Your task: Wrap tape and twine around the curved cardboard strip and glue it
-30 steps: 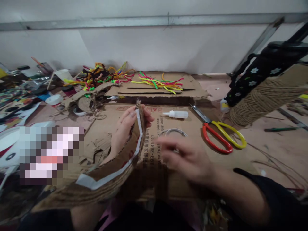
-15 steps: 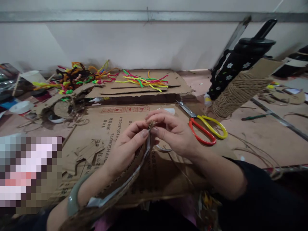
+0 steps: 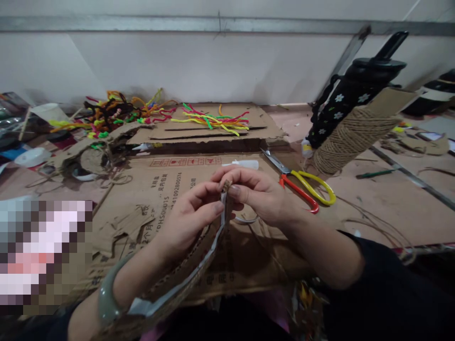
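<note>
A long curved cardboard strip, with white tape along its inner side and what looks like twine on the outside, runs from my lap up to my fingertips. My left hand is closed on it, thumb pressed against the strip just below its upper end. Thumb and fingers of my right hand pinch the brownish tip. Part of the strip's lower end is out of sight by my left wrist, which wears a green bangle. A flat cardboard sheet with printed characters lies beneath both hands.
Scissors with red and yellow handles lie right of my hands, near a twine cone and a black flowered bottle. Colourful pipe cleaners rest on cardboard at the back. A white glue tube sits behind my fingers.
Both hands have shifted slightly right with the strip. My left thumb has slid a little down from the tip, while my right fingers still pinch it.
</note>
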`<act>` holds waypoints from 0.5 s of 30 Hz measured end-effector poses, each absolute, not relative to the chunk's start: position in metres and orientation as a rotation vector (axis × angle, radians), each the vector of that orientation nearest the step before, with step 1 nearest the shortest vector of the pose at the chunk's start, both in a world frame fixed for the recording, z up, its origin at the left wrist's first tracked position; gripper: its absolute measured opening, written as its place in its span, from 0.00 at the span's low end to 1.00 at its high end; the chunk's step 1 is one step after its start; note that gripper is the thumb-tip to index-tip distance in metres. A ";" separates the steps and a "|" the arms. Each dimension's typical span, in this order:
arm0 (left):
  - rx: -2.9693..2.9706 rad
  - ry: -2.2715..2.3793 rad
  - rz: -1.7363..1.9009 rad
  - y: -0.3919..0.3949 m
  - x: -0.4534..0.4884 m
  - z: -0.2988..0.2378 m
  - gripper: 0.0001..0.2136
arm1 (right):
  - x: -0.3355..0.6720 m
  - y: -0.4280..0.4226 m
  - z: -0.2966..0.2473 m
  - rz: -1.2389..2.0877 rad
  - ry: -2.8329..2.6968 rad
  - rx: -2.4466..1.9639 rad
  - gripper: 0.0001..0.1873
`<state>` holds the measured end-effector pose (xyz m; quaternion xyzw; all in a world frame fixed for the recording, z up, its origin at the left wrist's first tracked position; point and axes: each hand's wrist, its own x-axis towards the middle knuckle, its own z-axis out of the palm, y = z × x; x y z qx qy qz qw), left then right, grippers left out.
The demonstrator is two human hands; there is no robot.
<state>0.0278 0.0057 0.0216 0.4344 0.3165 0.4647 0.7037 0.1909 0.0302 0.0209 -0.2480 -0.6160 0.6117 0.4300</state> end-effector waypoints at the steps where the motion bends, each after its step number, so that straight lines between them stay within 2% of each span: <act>1: 0.969 0.722 1.056 0.006 0.028 0.022 0.07 | 0.191 0.030 0.021 1.470 -1.548 -0.643 0.15; 6: 1.029 0.791 1.168 0.006 0.030 0.021 0.09 | 0.187 0.030 0.018 1.135 -1.516 -0.797 0.12; 15: 1.066 0.902 1.296 0.007 0.031 0.009 0.11 | 0.187 0.025 0.024 1.025 -1.582 -0.897 0.10</act>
